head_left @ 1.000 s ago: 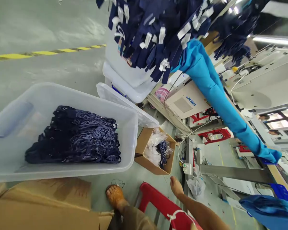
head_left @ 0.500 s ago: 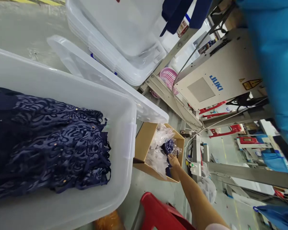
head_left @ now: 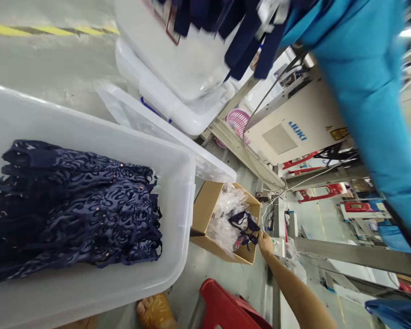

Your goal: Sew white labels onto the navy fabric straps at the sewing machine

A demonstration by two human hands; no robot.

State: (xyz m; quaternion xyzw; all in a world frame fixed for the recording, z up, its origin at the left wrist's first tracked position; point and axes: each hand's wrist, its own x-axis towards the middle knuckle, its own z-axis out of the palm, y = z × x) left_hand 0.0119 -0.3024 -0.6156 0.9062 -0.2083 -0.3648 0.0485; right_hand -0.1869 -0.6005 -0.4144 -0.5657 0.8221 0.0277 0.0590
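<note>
My right hand is at the edge of an open cardboard box, its arm coming from the lower right. Its fingers look closed on a navy strappy garment, which trails into the box over crumpled clear plastic bags. The fingertips are small and partly hidden in this view. To the left, a large translucent plastic tub holds navy patterned garments with thin straps, laid in a pile. My left hand is out of view.
A lid leans between the tub and other white containers. A red stool stands near the box. A JUKI control box, metal frame and cables are at right. Blue fabric and navy strips hang above.
My right hand has moved from inside the box to its right edge, drawing the navy garment with it. The camera view has shifted, so the blue fabric and navy strips fill more of the top.
</note>
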